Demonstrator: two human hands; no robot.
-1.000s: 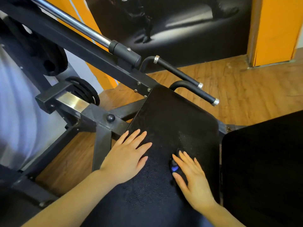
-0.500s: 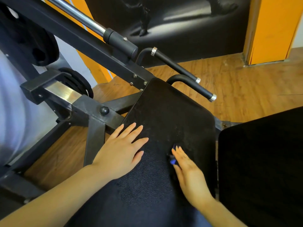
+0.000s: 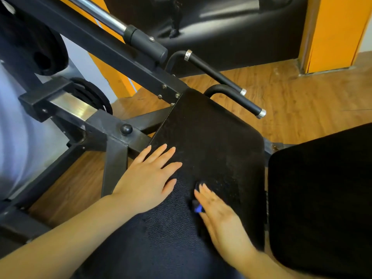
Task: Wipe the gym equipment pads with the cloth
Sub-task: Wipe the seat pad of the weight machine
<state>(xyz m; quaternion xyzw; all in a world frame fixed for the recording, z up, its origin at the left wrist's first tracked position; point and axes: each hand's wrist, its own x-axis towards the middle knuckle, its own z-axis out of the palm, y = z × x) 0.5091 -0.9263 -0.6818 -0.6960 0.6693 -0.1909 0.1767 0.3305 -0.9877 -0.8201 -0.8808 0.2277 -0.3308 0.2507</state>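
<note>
Two hands work: my left hand (image 3: 147, 182) lies flat, steadying the black padded bench (image 3: 211, 141), while my right hand (image 3: 221, 222), fingers straight, presses the dark blue cloth (image 3: 198, 208) down to wipe.

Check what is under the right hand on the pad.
Under the flat right hand a dark cloth with a blue patch pokes out at the thumb side, lying on the black pad. The rest of the cloth is covered, so its extent cannot be seen.
</note>
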